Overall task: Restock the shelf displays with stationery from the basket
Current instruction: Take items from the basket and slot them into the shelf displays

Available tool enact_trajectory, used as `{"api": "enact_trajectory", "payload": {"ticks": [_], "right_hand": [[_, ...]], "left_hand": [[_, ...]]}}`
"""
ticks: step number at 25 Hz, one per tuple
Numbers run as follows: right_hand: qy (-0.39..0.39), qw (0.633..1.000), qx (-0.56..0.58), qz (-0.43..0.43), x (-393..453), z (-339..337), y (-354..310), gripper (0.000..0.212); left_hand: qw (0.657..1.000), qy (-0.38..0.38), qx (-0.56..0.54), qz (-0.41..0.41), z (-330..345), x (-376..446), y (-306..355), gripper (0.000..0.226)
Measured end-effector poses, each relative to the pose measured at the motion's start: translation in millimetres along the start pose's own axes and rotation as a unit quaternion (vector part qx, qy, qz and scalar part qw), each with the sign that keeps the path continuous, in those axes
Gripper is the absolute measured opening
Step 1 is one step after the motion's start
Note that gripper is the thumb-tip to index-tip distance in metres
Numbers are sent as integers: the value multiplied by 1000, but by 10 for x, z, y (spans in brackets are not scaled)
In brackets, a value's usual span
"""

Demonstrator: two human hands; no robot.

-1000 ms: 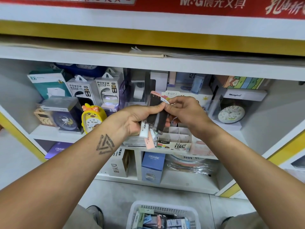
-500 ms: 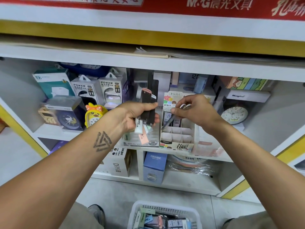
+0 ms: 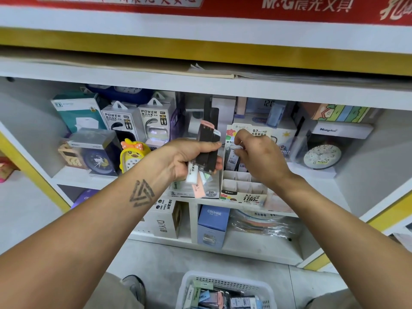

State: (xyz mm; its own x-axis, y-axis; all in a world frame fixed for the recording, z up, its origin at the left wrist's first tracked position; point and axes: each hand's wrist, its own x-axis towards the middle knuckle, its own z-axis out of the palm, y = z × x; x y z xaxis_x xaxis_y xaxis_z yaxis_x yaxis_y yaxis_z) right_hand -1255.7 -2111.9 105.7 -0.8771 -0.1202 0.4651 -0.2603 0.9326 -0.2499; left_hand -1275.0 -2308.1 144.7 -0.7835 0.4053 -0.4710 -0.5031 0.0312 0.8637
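On the middle shelf point(image 3: 93, 177), centre: 1 cardboard display box point(image 3: 243, 186) with open compartments, printed 0.7 HB, its near rows unfilled and its far row holding a few upright lead cases.

Item 1: left hand point(image 3: 189, 159), fingers and thumb curled round a bundle of lead cases point(image 3: 206, 150). Dark cases stand upright above the fist; white, green and pink ends hang below it. Judged purpose: a reserve stock kept just left of the box so each piece has a short way to travel.

Item 2: right hand point(image 3: 256, 157), fingertips pinching 1 slim case point(image 3: 233, 156) with a pale cap, held upright at the far-left compartment of the box. Judged purpose: vertical hold matches the slot, so the case drops in label outward. Whether it already sits in the slot cannot be told.

Item 3: white basket point(image 3: 189, 284) on the floor, near, holding more mixed stationery packs; supply not exhausted.

Adjacent stock: clear box marked 2B point(image 3: 209, 192) just left of the display box; yellow chick clock point(image 3: 132, 157) further left; 2 power bank packs point(image 3: 138, 123) behind; round clock point(image 3: 322, 156) to the right.

Status, judged: restocking underway, many compartments to fill.
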Motion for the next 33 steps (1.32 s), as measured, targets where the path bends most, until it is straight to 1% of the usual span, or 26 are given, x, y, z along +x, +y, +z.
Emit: {"api": "enact_trajectory", "payload": {"ticks": [1, 2, 3, 4, 5, 6, 7, 8, 9, 11, 12, 14, 15, 17, 19, 21, 23, 25, 26, 28, 29, 31, 33], "right_hand": [[1, 999, -29, -19, 6, 2, -13, 4], [7, 999, -42, -28, 14, -7, -37, 6], [18, 999, -30, -25, 24, -10, -51, 10], [27, 999, 28, 7, 40, -37, -80, 13], [28, 989, 134, 62, 67, -71, -120, 15], [19, 959, 253, 125, 91, -115, -169, 17], [7, 925, 337, 173, 110, -159, -205, 24], [-8, 909, 368, 197, 123, -188, -221, 32], [-26, 907, 367, 206, 124, -206, -227, 37], [-47, 903, 368, 216, 113, -226, -230, 36], [-49, 890, 393, 227, 109, -241, -216, 33], [-47, 849, 460, 256, 102, -289, -168, 29], [-47, 835, 479, 267, 98, -323, -141, 27], [-49, 821, 491, 286, 79, -370, -84, 25], [-49, 810, 498, 307, 49, -398, -35, 25], [-44, 802, 501, 323, 23, -431, 22, 25], [-27, 807, 487, 332, 21, -478, 89, 24], [-3, 823, 466, 325, 22, -531, 173, 21], [4, 838, 446, 314, 18, -556, 207, 19], [1, 884, 377, 275, 1, -591, 254, 15], [-7, 905, 341, 255, -7, -600, 269, 17], [-37, 930, 281, 234, -17, -598, 292, 20], [-58, 953, 203, 215, -12, -561, 316, 17]], "left_hand": [[1000, -6, 4, 1, 2, -3, 0, 13], [1000, -12, 7, 0, 8, -8, 1, 12], [1000, -18, 10, -1, 14, -6, -2, 13], [1000, -25, 13, -3, 24, -6, -5, 12], [999, -34, 17, -4, 37, -1, -10, 12], [999, -46, 22, -6, 59, -1, -19, 11], [998, -58, 28, -8, 90, 2, -31, 10], [997, -70, 34, -10, 126, 5, -45, 9], [996, -80, 39, -11, 160, 16, -60, 8], [994, -100, 40, -13, 227, 26, -80, 7], [993, -110, 37, -13, 260, 27, -87, 10], [992, -122, 30, -3, 305, 48, -108, 19], [992, -125, 24, 1, 329, 61, -116, 19], [991, -135, 9, -3, 381, 69, -121, 20], [990, -139, 5, -11, 415, 79, -115, 30], [992, -126, -6, -22, 421, 87, -102, 36], [994, -104, -18, -31, 400, 90, -94, 34], [996, -76, -21, -35, 371, 89, -96, 31], [997, -62, -14, -36, 351, 93, -98, 30], [999, -36, 7, -34, 301, 106, -107, 30], [999, -27, 12, -32, 278, 115, -105, 29], [999, -17, 12, -33, 246, 114, -96, 29], [999, -14, 13, -34, 229, 107, -87, 29]]}}
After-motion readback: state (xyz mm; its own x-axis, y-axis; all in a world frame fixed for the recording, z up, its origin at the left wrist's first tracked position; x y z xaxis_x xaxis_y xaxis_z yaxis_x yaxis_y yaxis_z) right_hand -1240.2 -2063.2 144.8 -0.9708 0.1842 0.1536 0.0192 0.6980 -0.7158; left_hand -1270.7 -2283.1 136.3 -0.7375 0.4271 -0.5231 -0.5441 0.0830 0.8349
